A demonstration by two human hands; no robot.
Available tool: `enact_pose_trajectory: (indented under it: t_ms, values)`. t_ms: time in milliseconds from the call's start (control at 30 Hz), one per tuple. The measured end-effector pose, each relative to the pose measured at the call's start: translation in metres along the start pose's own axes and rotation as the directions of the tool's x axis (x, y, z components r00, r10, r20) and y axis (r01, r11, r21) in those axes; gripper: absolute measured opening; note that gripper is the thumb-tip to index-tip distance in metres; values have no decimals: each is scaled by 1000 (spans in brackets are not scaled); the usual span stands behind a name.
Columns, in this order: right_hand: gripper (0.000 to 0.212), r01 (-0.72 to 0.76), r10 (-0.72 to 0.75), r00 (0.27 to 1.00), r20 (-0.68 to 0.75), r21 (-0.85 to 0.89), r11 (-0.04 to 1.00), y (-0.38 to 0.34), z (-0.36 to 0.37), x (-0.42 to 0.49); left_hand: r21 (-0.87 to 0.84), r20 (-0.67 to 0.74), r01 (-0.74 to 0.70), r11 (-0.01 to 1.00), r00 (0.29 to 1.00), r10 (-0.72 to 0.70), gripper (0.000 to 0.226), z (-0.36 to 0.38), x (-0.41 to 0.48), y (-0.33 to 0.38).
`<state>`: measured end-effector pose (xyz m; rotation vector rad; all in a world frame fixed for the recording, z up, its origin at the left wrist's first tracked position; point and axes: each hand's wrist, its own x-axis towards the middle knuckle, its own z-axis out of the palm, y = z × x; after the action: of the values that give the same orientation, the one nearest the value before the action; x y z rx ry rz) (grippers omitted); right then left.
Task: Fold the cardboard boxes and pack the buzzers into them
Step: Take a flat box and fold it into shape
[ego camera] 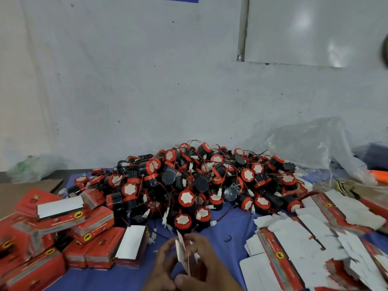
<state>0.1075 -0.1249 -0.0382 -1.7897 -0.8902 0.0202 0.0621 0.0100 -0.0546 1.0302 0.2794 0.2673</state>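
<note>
Several folded boxes [88, 229] lie left; many buzzers [199, 181] and flat blanks [304, 246] remain. Left hand [163, 263] and right hand [204, 259] pinch one half-formed box [181, 249].

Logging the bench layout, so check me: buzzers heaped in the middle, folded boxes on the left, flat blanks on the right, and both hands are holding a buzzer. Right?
Not quite. The head view shows the left hand and right hand holding an unfolded cardboard box, not a buzzer. The buzzers in the middle, folded boxes left and flat blanks right are as you said.
</note>
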Motion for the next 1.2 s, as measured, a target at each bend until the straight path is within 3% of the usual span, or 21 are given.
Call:
enact_pose_trajectory:
  t_ms: [67, 100, 200, 267, 367, 433, 567, 633, 733, 833, 933, 1033, 1067, 1133, 1200]
  values:
    - [32, 11, -15, 998, 64, 61, 998, -3, -5, -1, 68, 20, -24, 997, 1000, 23, 49, 5, -1, 0]
    - [24, 21, -26, 997, 76, 72, 997, -3, -8, 2, 64, 14, -26, 998, 1000, 25, 44, 3, -1, 5]
    - [22, 0, -6, 994, 106, 51, 999, 0, -10, 8, 102, -25, -33, 994, 999, 35, 36, -8, -1, 7]
    - [21, -38, 30, 995, 93, 82, 996, -3, -13, 10, 115, 43, -74, 991, 997, 69, 37, -10, -7, 4]
    - [14, -67, 59, 996, 61, 136, 988, -1, -21, 6, 37, 99, -33, 999, 995, 30, 73, -10, -10, 4]
    - [12, -35, 28, 997, 68, 103, 994, -1, -23, 3, 90, 47, -56, 994, 998, 52, 79, -7, -10, 3]
    - [14, 51, -49, 998, -29, 55, 997, -7, -16, -3, 279, -77, -160, 947, 979, 188, 58, 1, -16, -1]
    - [13, 110, -112, 992, -53, -38, 993, -8, -11, -4, 370, -78, -219, 903, 961, 265, 69, 1, -17, -1]
    - [16, -26, 8, 995, -98, -178, 984, -7, -10, 3, 455, 10, -255, 853, 960, 281, 73, -1, -22, 8]
    - [4, -97, 83, 945, -316, -28, 995, 0, -20, 9, 542, 158, -241, 805, 970, 184, 56, 1, -29, 10]
    - [23, -66, 106, 905, -411, 109, 992, 3, -30, 7, 617, 254, -200, 761, 966, 48, 56, 13, -38, 7]
    - [27, -54, 122, 910, -397, 177, 983, 1, -28, 8, 553, 218, -188, 812, 973, 76, 57, 22, -38, 7]
    - [28, -43, 116, 914, -390, 193, 980, 1, -26, 9, 494, 138, -139, 858, 987, 81, 46, 24, -35, 7]
    - [28, -21, 88, 925, -368, 181, 983, -2, -20, 10, 368, 135, -155, 917, 984, 112, 14, 19, -38, -1]
    - [29, -30, 76, 948, -308, 154, 988, -2, -16, 10, 233, 147, -152, 961, 982, 119, 21, 13, -37, -4]
